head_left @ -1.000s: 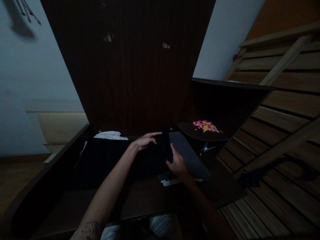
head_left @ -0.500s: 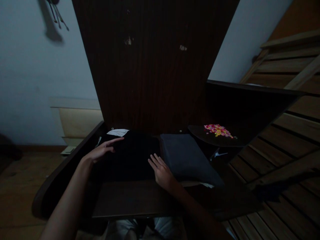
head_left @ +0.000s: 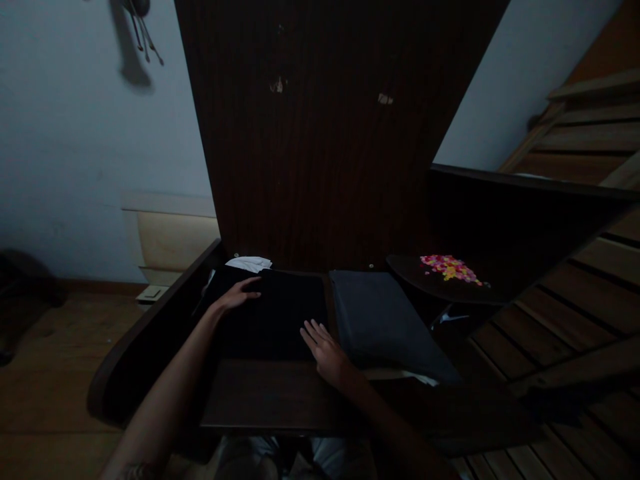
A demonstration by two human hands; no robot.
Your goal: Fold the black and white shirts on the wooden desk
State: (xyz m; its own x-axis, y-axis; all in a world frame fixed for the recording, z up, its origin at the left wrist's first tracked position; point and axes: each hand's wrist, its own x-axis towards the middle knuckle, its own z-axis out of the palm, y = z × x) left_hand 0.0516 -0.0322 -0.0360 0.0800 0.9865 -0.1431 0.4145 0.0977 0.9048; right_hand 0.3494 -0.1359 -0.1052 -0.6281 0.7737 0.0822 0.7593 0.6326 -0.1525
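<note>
A black cloth (head_left: 280, 320), its folds lost in the dim light, lies flat on the dark wooden desk (head_left: 270, 393). My left hand (head_left: 237, 295) rests on the cloth's left part with its fingers stretched out. Spread at the cloth's right edge are the fingers of my right hand (head_left: 325, 347), also holding nothing. Just right of that hand lies a dark grey folded cloth (head_left: 385, 320), with something pale showing under its near edge. Behind the black cloth, at the back left, sits a white cloth (head_left: 249, 263).
Pink and yellow small pieces (head_left: 453, 269) are heaped on a rounded shelf (head_left: 425, 283) at the right. A dark upright panel (head_left: 320, 147) closes the back. The desk's raised side (head_left: 150, 340) stands on the left, and wooden slats (head_left: 565, 320) stand on the right.
My left hand has moved right over the black cloth, and more of the white cloth shows behind it. My right hand stays at the cloth's right edge. The view has shifted slightly.
</note>
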